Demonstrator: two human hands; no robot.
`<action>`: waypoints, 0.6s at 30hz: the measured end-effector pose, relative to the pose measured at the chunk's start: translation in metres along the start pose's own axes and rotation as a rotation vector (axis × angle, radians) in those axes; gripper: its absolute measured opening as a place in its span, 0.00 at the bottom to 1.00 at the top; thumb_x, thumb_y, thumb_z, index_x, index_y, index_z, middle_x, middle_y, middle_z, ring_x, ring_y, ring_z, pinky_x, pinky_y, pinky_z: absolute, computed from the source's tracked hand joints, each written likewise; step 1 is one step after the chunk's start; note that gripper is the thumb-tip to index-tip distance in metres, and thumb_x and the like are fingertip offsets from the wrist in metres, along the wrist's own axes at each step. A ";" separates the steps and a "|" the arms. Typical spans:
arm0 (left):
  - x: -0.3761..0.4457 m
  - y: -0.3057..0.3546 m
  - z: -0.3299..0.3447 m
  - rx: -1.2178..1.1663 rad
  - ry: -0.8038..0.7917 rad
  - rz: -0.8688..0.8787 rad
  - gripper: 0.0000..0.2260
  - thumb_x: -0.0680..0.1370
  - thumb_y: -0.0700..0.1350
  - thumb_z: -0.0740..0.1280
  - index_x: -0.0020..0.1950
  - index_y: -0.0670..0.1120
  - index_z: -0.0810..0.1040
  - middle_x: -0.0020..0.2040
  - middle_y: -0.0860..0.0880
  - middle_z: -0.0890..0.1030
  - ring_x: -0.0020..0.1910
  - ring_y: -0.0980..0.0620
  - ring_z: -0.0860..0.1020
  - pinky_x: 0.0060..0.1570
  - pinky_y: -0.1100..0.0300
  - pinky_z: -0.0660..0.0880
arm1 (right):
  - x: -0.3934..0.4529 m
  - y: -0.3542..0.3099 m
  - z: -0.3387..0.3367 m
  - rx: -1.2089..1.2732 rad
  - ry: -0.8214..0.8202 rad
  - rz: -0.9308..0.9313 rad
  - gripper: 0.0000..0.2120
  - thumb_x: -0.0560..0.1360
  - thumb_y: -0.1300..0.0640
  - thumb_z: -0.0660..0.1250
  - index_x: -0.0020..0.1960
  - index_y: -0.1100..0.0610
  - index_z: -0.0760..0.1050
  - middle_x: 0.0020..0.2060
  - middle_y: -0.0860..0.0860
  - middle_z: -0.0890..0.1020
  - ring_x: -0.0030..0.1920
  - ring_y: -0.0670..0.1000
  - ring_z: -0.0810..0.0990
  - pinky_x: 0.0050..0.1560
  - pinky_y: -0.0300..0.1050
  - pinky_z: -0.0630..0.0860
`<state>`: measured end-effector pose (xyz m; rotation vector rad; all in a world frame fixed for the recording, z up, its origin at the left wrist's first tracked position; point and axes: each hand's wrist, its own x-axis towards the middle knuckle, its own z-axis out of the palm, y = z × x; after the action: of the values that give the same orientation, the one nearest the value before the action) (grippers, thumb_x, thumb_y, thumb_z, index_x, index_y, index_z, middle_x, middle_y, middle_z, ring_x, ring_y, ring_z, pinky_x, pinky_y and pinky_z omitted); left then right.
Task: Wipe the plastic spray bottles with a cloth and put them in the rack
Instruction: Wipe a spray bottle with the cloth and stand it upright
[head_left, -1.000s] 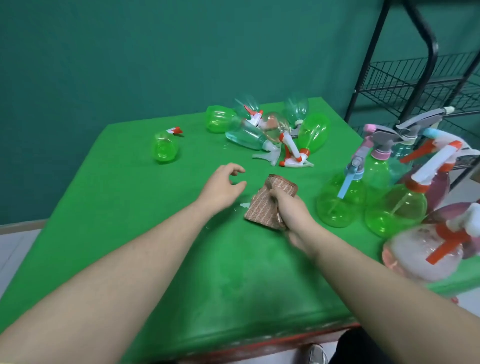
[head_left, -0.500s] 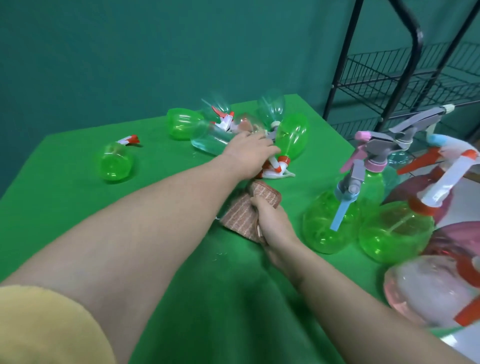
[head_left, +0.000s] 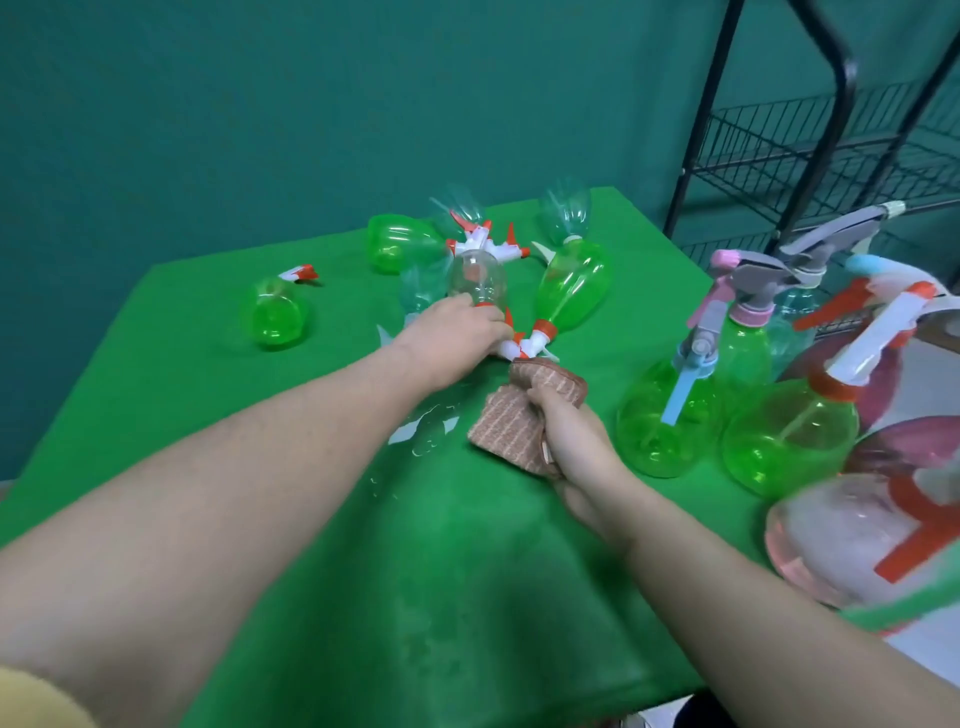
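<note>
Left hand (head_left: 457, 332): curled round the neck of a clear spray bottle (head_left: 478, 280) at mid-desk, among the far pile.
Handling: likely empty, light, slick plastic; the neck is the surest hold.
Right hand (head_left: 571, 436): clutching the cloth (head_left: 511, 426).
Rack (head_left: 810, 150): far right.

The left hand (head_left: 452, 332), which a second ago hovers with fingers parted just beside the cloth (head_left: 524, 415), now reaches out to the heap of lying bottles beyond the cloth and closes around the neck of a clear spray bottle (head_left: 478, 280). That bottle no longer lies flat in the heap: its body tilts upward, base raised, above the hand. The right hand (head_left: 571, 441) sits lower and more central in the view as the camera swings left.
</note>
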<state>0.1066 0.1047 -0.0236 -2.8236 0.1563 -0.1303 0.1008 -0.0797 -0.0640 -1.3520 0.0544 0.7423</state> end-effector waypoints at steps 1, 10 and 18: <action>-0.010 0.001 -0.001 -0.009 -0.009 -0.005 0.12 0.84 0.44 0.62 0.67 0.51 0.77 0.63 0.53 0.79 0.53 0.47 0.77 0.56 0.56 0.70 | -0.004 0.002 0.000 -0.014 -0.005 0.004 0.08 0.80 0.56 0.66 0.56 0.57 0.79 0.49 0.54 0.87 0.48 0.53 0.86 0.56 0.50 0.81; -0.112 0.017 -0.015 -0.154 -0.045 -0.183 0.13 0.84 0.45 0.65 0.68 0.48 0.77 0.59 0.49 0.80 0.55 0.49 0.77 0.59 0.55 0.76 | -0.051 0.018 0.005 -0.106 -0.068 0.040 0.07 0.80 0.56 0.65 0.56 0.58 0.76 0.49 0.56 0.87 0.46 0.54 0.85 0.57 0.52 0.80; -0.183 0.043 -0.045 -0.484 0.072 -0.497 0.16 0.82 0.42 0.65 0.71 0.49 0.77 0.58 0.49 0.79 0.53 0.52 0.76 0.64 0.53 0.73 | -0.091 0.026 0.011 -0.122 -0.115 0.046 0.08 0.81 0.56 0.64 0.57 0.59 0.75 0.47 0.56 0.87 0.43 0.52 0.86 0.53 0.50 0.81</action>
<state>-0.0831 0.0724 -0.0074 -3.2758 -0.5797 -0.3433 0.0127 -0.1098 -0.0431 -1.4252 -0.0517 0.8727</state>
